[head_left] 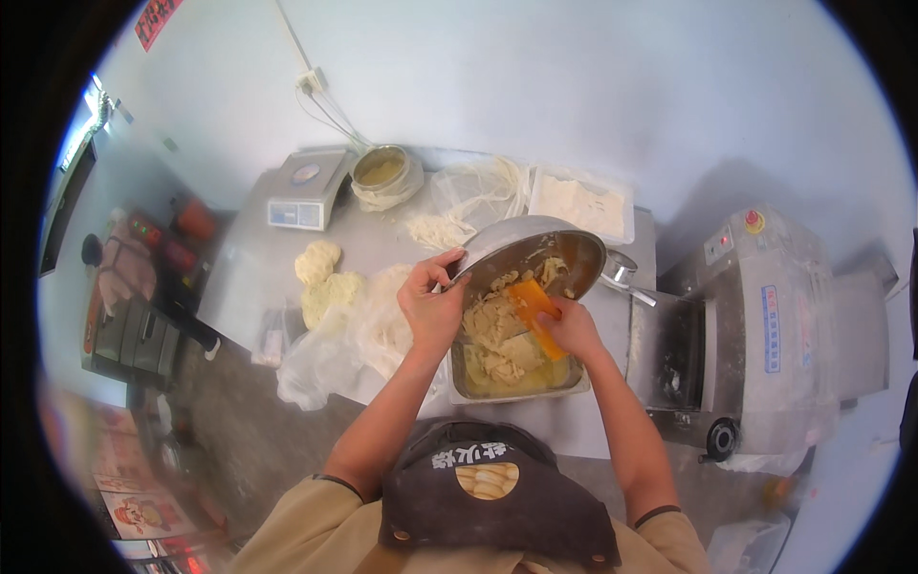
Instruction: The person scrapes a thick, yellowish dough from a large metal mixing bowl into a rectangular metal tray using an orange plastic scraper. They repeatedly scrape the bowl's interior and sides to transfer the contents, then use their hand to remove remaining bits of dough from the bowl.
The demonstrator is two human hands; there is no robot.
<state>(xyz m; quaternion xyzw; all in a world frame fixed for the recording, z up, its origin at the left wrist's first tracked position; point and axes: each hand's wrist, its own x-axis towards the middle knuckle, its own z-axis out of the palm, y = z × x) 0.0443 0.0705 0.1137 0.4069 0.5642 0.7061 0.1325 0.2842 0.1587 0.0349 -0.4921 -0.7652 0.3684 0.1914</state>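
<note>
My left hand (433, 301) grips the rim of a steel mixing bowl (513, 233), which is tipped on its side with its mouth towards me. In my right hand (574, 328) is an orange plastic dough scraper (534, 308), at the bowl's mouth. Pale, lumpy dough or paste (495, 323) clings inside the bowl and hangs over its lower edge. Below it stands a rectangular steel pan (459, 391), where more of the paste lies in a yellowish liquid (488, 380) that looks like oil. The bowl hides the pan's far side.
Left on the steel table (244, 251) are dough lumps (319, 264), plastic bags (315, 373) and a digital scale (305, 190). Behind stand a bag-wrapped pot (384, 172) and a tub of flour-like powder (581, 204). A metal ladle or scoop (622, 269) and a machine (767, 323) are right.
</note>
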